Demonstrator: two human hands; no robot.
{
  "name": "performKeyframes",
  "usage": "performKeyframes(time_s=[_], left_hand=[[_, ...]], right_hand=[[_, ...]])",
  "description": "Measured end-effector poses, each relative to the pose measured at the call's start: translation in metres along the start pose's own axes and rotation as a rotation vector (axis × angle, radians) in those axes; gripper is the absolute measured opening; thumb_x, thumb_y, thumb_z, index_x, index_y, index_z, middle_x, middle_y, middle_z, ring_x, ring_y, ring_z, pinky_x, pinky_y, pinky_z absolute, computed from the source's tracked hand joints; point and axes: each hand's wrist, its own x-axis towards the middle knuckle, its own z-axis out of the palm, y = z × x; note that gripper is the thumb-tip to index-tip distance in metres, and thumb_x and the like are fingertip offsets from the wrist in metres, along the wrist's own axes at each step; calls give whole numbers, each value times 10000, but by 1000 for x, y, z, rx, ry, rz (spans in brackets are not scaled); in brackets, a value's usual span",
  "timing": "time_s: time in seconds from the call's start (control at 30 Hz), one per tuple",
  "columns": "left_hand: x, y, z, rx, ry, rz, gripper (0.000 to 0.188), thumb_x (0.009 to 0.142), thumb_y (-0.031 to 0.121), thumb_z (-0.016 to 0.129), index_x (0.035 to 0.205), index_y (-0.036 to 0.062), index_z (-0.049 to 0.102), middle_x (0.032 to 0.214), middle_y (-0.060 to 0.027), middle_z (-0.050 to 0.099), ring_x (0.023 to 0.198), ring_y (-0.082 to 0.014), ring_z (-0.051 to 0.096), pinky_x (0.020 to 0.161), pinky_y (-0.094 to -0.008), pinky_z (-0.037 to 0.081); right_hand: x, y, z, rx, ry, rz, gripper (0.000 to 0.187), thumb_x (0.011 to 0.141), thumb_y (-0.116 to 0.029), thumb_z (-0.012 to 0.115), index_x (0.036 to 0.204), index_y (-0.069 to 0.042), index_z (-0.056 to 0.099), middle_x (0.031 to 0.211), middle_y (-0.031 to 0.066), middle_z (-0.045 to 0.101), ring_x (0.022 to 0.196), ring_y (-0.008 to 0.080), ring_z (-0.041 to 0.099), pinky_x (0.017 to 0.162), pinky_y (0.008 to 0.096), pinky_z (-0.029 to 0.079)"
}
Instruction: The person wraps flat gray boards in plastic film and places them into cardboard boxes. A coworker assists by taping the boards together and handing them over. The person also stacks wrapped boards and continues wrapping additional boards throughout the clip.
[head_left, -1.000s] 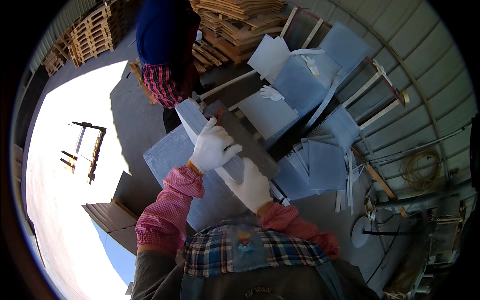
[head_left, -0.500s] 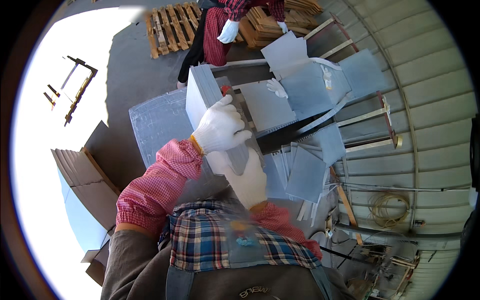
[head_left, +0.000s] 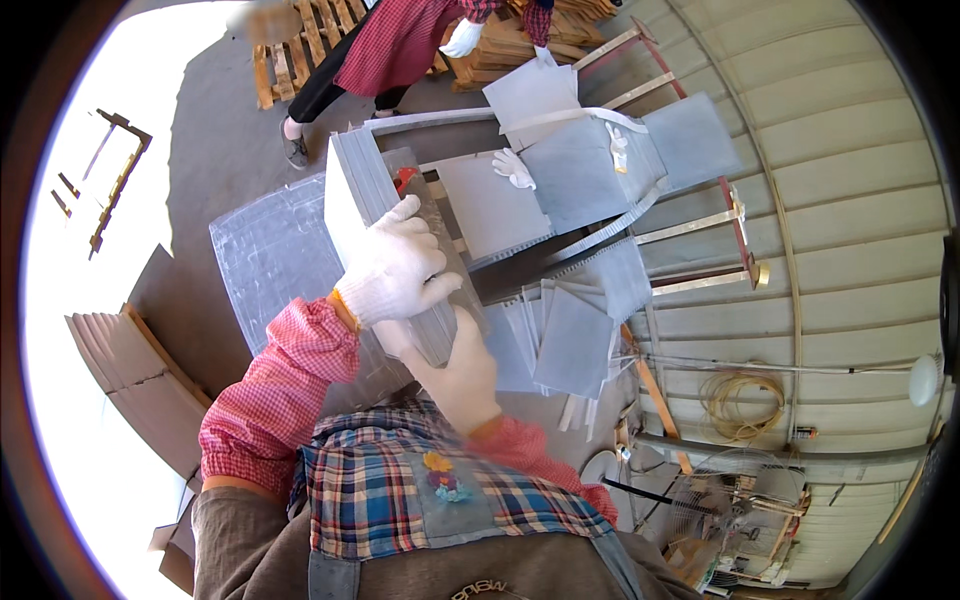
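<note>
A thick stack of grey sheets (head_left: 362,170) stands on edge in front of me, over a large grey board (head_left: 270,260). My left hand (head_left: 395,265), in a white knitted glove, lies across the stack's top with its fingers bent over it and the thumb out to the right. Around the near end of the stack my right hand (head_left: 458,375), gloved too, is closed with its thumb up; its other fingers are partly hidden. Just beyond my left fingertips, a small red thing (head_left: 404,180) sits beside the stack.
Across the work area a person (head_left: 400,45) in white gloves bends beside a grey sheet (head_left: 535,100). Empty gloves (head_left: 514,169) lie on more sheets. Loose sheets (head_left: 575,340) fan out at the right. Wooden pallets (head_left: 300,50), a metal frame (head_left: 690,225) and a fan (head_left: 735,500) stand around.
My view has shifted, so the scene sits further left. Both my hands keep their places on the stack. The other person has moved, and a foot on the floor now shows.
</note>
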Motion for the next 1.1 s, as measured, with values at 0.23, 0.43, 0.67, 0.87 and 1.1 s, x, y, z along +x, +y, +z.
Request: performKeyframes(time_s=[0.23,0.43,0.67,0.87,1.1], left_hand=[[0,-3,5,-16,3,-14,369,836,359,708,614,65,707,646,-71,647,762,-259,636,1126,-462,420],[3,-2,3,-68,5,-30,302,815,272,748,604,60,709,610,-83,637,688,-241,618,1078,-482,450],[3,-4,2,-43,3,-18,353,833,349,709,601,83,710,636,-80,627,744,-263,645,1155,-477,412],[3,-4,6,-54,73,5,315,802,289,768,594,69,685,612,-78,616,694,-246,614,1074,-475,456],[7,0,2,-21,48,48,314,827,289,752,614,63,709,621,-80,632,698,-246,619,1078,-485,454]], right_hand=[[2,9,-8,42,-97,-26,932,819,-385,838,1507,59,394,1315,298,604,1182,435,631,992,451,512],[13,24,-9,2,-124,-189,979,799,-411,842,1496,99,380,1267,313,618,1148,438,642,973,456,516],[20,29,-11,-7,-173,-243,1019,793,-331,870,1543,99,330,1344,288,605,1192,396,660,968,428,538],[18,24,-9,19,-106,-234,1001,797,-309,862,1549,82,330,1294,279,641,1139,407,685,938,418,557],[-1,40,8,374,-41,-92,1193,773,-238,894,1592,89,91,1515,287,488,1335,356,570,1095,407,464]])
